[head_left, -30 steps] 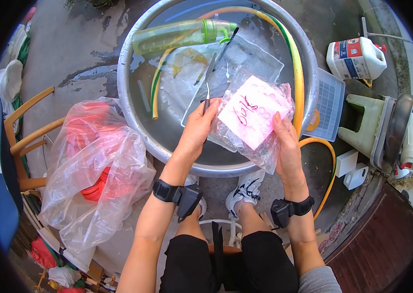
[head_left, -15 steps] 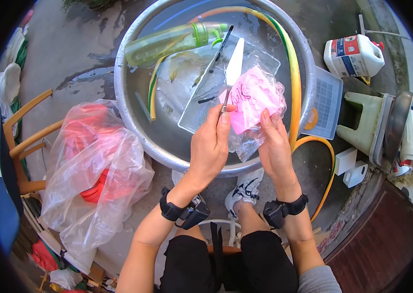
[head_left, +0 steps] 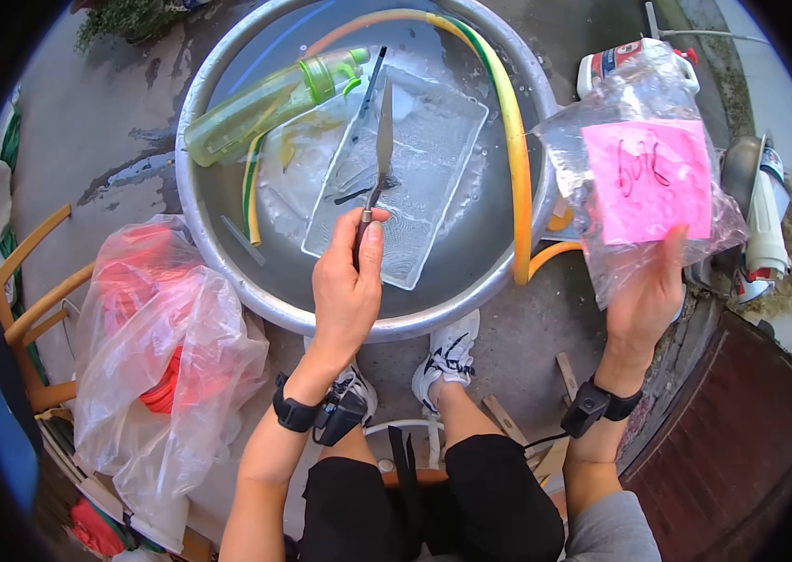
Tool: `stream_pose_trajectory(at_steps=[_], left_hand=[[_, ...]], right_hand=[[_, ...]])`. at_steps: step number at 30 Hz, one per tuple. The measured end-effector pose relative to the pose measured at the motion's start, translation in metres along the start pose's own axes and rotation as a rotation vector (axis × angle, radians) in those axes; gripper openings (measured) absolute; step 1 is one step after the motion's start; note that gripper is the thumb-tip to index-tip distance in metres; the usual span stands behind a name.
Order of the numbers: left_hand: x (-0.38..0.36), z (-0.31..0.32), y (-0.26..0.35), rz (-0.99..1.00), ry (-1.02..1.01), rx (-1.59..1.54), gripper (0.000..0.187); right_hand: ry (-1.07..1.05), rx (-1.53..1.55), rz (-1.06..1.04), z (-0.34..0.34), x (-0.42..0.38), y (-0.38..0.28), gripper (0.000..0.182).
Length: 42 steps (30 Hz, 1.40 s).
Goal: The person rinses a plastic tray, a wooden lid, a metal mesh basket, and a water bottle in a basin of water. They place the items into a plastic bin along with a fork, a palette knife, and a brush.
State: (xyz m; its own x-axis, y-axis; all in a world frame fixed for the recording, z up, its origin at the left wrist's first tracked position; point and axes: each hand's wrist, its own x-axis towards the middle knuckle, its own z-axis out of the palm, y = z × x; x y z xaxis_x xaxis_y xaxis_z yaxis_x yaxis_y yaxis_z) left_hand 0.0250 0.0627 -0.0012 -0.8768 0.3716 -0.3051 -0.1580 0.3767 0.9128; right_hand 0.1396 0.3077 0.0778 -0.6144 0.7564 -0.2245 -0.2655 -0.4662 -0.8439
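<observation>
My left hand (head_left: 349, 286) is closed around the dark handle of a palette knife (head_left: 385, 140), its thin blade pointing away from me over the metal basin (head_left: 201, 225). To the right, beyond the basin's rim, my right hand (head_left: 649, 295) grips the lower edge of a clear plastic bag (head_left: 616, 98). A pink paper note (head_left: 649, 183) with dark handwriting shows on the bag. Under the knife, a clear rectangular tray (head_left: 438, 178) lies in the water. A thin black brush-like stick (head_left: 370, 89) leans at the tray's upper left.
A green bottle (head_left: 265, 108) and a yellow-green hose (head_left: 511, 140) lie in the basin. Left of it sits a plastic bag with red contents (head_left: 171, 328), near a wooden chair (head_left: 50, 309). A white jug (head_left: 602, 64) stands at the upper right, partly behind the bag.
My right hand has carried the plastic bag and pink note away from the knife, out to the right past the basin. My left hand, still holding the knife, has shifted slightly left.
</observation>
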Motion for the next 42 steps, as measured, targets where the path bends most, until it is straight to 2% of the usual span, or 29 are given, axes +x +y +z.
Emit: stream_pose_trajectory(at_steps=[2, 4, 5, 7, 9, 11, 13, 15, 16, 18, 19, 21, 22, 23, 25, 26, 28, 30, 32, 34, 38, 40, 41, 42], left_hand=[[-0.001, 0.002, -0.005, 0.006, 0.002, 0.006, 0.018], [-0.001, 0.003, -0.007, 0.011, -0.025, 0.043, 0.021], [-0.001, 0.004, -0.008, 0.015, -0.027, 0.044, 0.021], [-0.001, 0.006, -0.011, -0.031, -0.02, 0.035, 0.018], [-0.001, 0.006, -0.015, -0.055, -0.04, 0.053, 0.018], [0.001, 0.003, -0.018, -0.083, -0.057, 0.074, 0.019], [0.003, 0.0, -0.021, -0.221, -0.123, 0.06, 0.022], [0.004, 0.001, -0.035, -0.184, -0.087, 0.106, 0.022], [0.004, 0.0, -0.041, -0.148, -0.06, 0.142, 0.023], [0.008, -0.004, -0.05, -0.166, -0.044, 0.205, 0.023], [0.01, -0.006, -0.054, -0.141, -0.005, 0.221, 0.023], [0.016, -0.008, -0.061, -0.114, 0.037, 0.237, 0.023], [0.02, -0.01, -0.063, -0.114, 0.061, 0.234, 0.024], [0.023, -0.011, -0.065, -0.113, 0.084, 0.231, 0.024], [0.027, -0.012, -0.069, -0.068, 0.104, 0.231, 0.024], [0.029, -0.013, -0.071, -0.023, 0.121, 0.226, 0.023], [0.03, -0.015, -0.07, -0.021, 0.132, 0.241, 0.023], [0.029, -0.018, -0.069, -0.02, 0.143, 0.254, 0.022], [0.027, -0.019, -0.069, -0.019, 0.171, 0.286, 0.021], [0.023, -0.021, -0.071, -0.035, 0.174, 0.273, 0.019], [0.015, -0.024, -0.058, -0.101, 0.126, 0.351, 0.014], [0.012, -0.026, -0.052, -0.13, 0.111, 0.356, 0.013], [0.011, -0.026, -0.05, -0.159, 0.097, 0.361, 0.013], [0.01, -0.027, -0.051, -0.16, 0.1, 0.36, 0.013]], right_hand=[[0.015, -0.011, -0.056, -0.023, 0.016, -0.017, 0.04], [0.094, -0.216, -0.206, -0.056, 0.036, -0.02, 0.04], [0.096, -0.214, -0.209, -0.071, 0.046, -0.017, 0.04], [0.17, -0.397, -0.141, -0.104, 0.064, -0.003, 0.042], [0.198, -0.391, -0.096, -0.157, 0.079, 0.015, 0.043], [0.267, -0.397, -0.028, -0.183, 0.082, 0.031, 0.045], [0.315, -0.442, 0.001, -0.211, 0.088, 0.042, 0.045], [0.353, -0.484, 0.027, -0.24, 0.101, 0.052, 0.044], [0.405, -0.556, -0.028, -0.239, 0.104, 0.057, 0.043], [0.402, -0.793, -0.071, -0.247, 0.115, 0.063, 0.044], [0.398, -0.788, -0.063, -0.247, 0.118, 0.069, 0.044], [0.332, -1.165, 0.004, -0.247, 0.126, 0.078, 0.046], [0.328, -1.162, 0.006, -0.25, 0.128, 0.084, 0.046], [0.235, -1.213, 0.052, -0.253, 0.129, 0.093, 0.051], [0.066, -1.306, 0.139, -0.251, 0.13, 0.1, 0.059], [0.064, -1.304, 0.14, -0.25, 0.128, 0.102, 0.059], [0.056, -1.428, 0.017, -0.226, 0.119, 0.103, 0.064], [0.111, -1.401, -0.055, -0.189, 0.11, 0.094, 0.06], [0.134, -1.112, -0.26, -0.131, 0.08, 0.076, 0.05], [0.046, -0.915, -0.287, -0.06, 0.035, 0.063, 0.039], [-0.355, -0.868, -0.154, -0.002, -0.037, 0.07, 0.04], [-0.418, -0.826, 0.061, 0.014, -0.05, 0.09, 0.044], [-0.42, -0.826, 0.061, 0.015, -0.053, 0.101, 0.044], [-0.392, -0.832, 0.182, 0.012, -0.053, 0.116, 0.047]])
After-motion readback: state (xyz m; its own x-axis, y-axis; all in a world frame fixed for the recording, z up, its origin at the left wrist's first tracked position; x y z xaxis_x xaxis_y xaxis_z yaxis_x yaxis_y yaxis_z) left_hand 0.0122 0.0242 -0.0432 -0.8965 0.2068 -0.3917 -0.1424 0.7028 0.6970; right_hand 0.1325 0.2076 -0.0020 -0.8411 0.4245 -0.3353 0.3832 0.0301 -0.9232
